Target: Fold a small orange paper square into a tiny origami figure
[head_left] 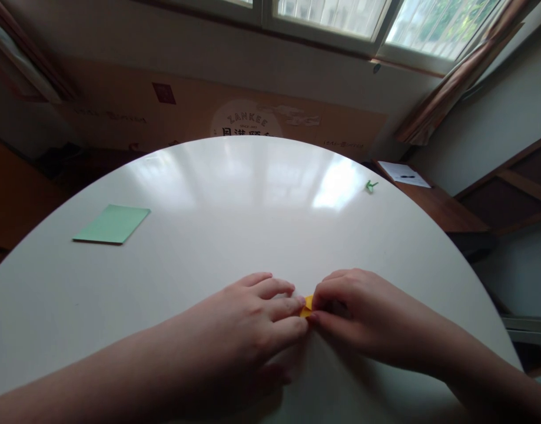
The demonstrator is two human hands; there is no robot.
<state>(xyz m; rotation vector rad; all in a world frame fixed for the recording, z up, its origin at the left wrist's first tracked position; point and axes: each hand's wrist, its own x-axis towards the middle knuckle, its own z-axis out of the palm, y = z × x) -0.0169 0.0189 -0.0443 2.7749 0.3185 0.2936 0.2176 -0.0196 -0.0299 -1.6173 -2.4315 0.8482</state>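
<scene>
A small piece of folded yellow paper (308, 304) lies at the front middle of the white table, mostly covered by my fingers. From the left, my left hand (264, 315) rests over it, index fingertip and thumb pressing its left side. My right hand (349, 303) pinches the paper's right edge between thumb and curled index finger. Only a little yellow shows between the two hands, so the paper's full shape is hidden.
A stack of light green square paper (112, 224) sits on the round white table (235, 235) at left. Near the far right edge stands a small green folded paper figure (371, 186). Beyond it, a white sheet (403, 175) with a pen lies on a brown wooden surface.
</scene>
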